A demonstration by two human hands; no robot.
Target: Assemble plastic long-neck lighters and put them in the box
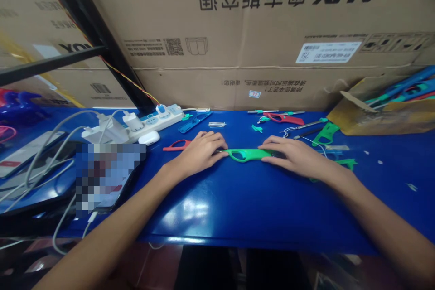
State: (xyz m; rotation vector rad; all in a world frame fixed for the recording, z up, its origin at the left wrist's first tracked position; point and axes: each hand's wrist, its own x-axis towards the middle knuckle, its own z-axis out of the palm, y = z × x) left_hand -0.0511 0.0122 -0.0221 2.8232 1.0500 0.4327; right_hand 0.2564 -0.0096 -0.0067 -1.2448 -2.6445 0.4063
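A green lighter-shaped casing (249,155) with a looped trigger opening lies level between my hands, low over the blue table. My left hand (204,150) pinches its left end, where a thin dark rod shows at the fingertips. The fingers and thumb of my right hand (288,154) close round its right end. Just left of my left hand lies a red casing piece (176,146), partly covered by the hand. Behind the hands are a blue casing half (195,122), a small clear part (216,124), a small green piece (257,128) and a red casing (285,119).
At the right back stands an open cardboard box (370,118) of casings, with green parts (326,133) and wires before it. On the left are a power strip (156,121) with chargers, a white earphone case (149,137), phones and cables. A large carton (238,72) closes off the back.
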